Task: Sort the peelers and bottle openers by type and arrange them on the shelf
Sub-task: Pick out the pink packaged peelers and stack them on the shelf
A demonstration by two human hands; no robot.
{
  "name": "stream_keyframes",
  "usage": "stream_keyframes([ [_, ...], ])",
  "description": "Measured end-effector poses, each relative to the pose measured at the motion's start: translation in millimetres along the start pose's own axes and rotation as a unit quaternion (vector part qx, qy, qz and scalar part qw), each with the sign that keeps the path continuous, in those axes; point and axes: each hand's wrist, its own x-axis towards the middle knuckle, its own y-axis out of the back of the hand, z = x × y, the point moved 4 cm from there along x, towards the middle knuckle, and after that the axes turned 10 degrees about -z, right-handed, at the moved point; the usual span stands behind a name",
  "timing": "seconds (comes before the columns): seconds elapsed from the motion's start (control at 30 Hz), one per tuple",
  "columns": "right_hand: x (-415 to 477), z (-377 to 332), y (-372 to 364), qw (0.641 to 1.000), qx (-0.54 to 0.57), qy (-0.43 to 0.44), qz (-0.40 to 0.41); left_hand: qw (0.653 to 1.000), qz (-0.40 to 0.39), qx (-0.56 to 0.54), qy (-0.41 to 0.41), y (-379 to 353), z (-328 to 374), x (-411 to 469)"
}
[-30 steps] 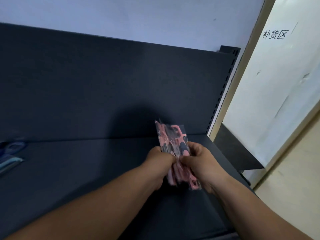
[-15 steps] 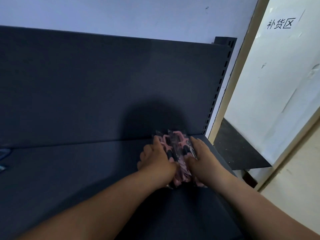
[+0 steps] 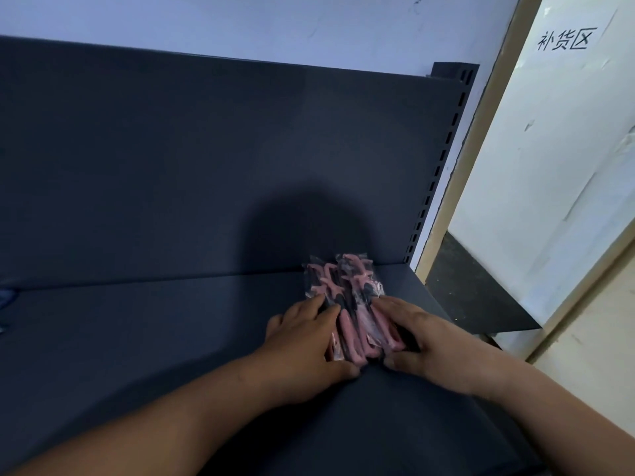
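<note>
1. Lying far to the left of the left hand point(image 3: 302, 341), a blue item point(image 3: 7, 297) is cut off by the frame edge and cannot be identified.
2. The left hand rests on the dark shelf point(image 3: 137, 338), fingers nearly straight, pressing the bundle's left side.
3. Between both hands lies the bundle of pink peelers point(image 3: 338, 286) in clear wrappers, heads reaching past the fingertips toward the back panel point(image 3: 206, 166).
4. The right hand point(image 3: 433, 341) presses the bundle's right side with its fingers extended, gripping nothing.
5. Up and right of that hand stands a slotted upright point(image 3: 443, 159).
</note>
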Motion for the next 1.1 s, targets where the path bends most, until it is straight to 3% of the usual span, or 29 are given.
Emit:
stream_keyframes([
  [0.47,-6,-10,-2,0.999,0.005,0.008,0.035,0.999,-0.008,0.024,-0.02,-5,-2,1],
  [0.67,-4,-5,-3,0.983,0.086,-0.02,0.162,0.999,-0.012,0.027,-0.019,-5,-3,-1],
  [0.83,-5,-7,-1,0.966,0.084,-0.029,0.242,0.999,-0.013,0.028,-0.018,-6,-3,-1],
  [1.1,-18,3,9,0.918,0.171,-0.053,0.355,0.999,-0.009,0.024,-0.018,-7,-5,0],
])
